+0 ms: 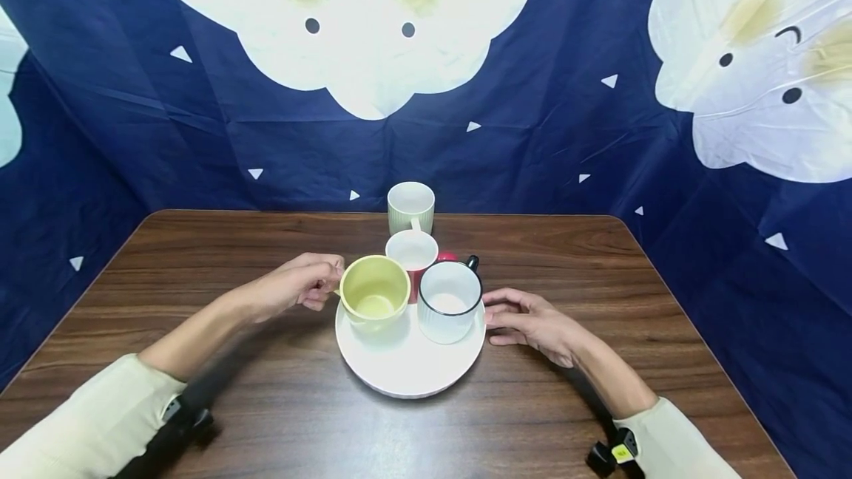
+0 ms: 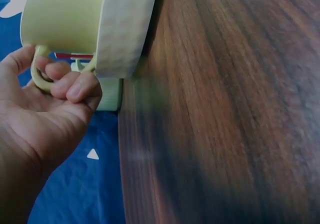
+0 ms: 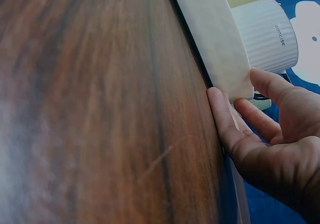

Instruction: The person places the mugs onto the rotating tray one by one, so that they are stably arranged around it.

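Observation:
My left hand (image 1: 299, 288) grips the handle of a yellow-green mug (image 2: 65, 16), fingers curled through the loop. That mug is upright over the rear left of a round white stand (image 1: 406, 372) with a thick side wall. A white ribbed mug (image 3: 265, 36) with a dark rim and black handle stands on the right of it. Against the stand's right side rest the fingertips of my right hand (image 1: 535, 327), fingers loosely extended. Behind the two front mugs is a red mug (image 1: 413, 250) with a white inside; its base is hidden.
A pale green ribbed mug (image 1: 402, 222) stands at the back edge of the brown wooden table (image 1: 266, 398). Blue cloth (image 1: 532, 161) with white clouds hangs behind and beside the table.

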A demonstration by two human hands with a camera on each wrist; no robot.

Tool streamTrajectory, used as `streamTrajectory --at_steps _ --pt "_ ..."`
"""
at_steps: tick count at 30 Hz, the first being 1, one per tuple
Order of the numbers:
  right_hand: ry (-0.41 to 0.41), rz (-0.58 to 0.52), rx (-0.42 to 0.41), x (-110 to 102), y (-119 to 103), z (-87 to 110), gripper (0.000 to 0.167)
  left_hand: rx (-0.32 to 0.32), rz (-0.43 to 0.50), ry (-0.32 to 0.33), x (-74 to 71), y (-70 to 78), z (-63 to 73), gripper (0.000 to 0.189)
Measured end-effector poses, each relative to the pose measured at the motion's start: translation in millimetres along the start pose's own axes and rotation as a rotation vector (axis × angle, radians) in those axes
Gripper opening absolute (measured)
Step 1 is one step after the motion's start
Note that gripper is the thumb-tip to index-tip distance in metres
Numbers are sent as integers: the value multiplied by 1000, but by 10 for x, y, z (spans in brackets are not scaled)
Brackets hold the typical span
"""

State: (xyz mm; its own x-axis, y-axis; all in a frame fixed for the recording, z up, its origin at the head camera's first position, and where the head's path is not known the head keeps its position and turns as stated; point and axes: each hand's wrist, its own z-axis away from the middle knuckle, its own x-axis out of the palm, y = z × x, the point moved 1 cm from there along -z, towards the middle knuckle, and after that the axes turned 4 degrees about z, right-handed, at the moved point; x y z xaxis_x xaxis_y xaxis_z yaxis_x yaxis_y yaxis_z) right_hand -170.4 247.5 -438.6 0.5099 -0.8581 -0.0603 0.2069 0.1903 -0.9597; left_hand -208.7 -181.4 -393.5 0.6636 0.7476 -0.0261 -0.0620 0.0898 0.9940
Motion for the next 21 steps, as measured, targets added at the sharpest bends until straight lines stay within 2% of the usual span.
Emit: streamTrajectory --at_steps 3,9,15,21 --pt "0 3 -2 3 1 -1 52 11 -12 56 12 -4 -29 16" --pt "4 8 -1 5 -1 -8 51 95 -23 117 18 -52 -102 7" --pt "8 4 -4 10 2 -9 52 72 -30 163 5 -55 -176 13" --pt "6 19 -15 19 -7 13 64 52 -37 195 7 -38 -214 26"
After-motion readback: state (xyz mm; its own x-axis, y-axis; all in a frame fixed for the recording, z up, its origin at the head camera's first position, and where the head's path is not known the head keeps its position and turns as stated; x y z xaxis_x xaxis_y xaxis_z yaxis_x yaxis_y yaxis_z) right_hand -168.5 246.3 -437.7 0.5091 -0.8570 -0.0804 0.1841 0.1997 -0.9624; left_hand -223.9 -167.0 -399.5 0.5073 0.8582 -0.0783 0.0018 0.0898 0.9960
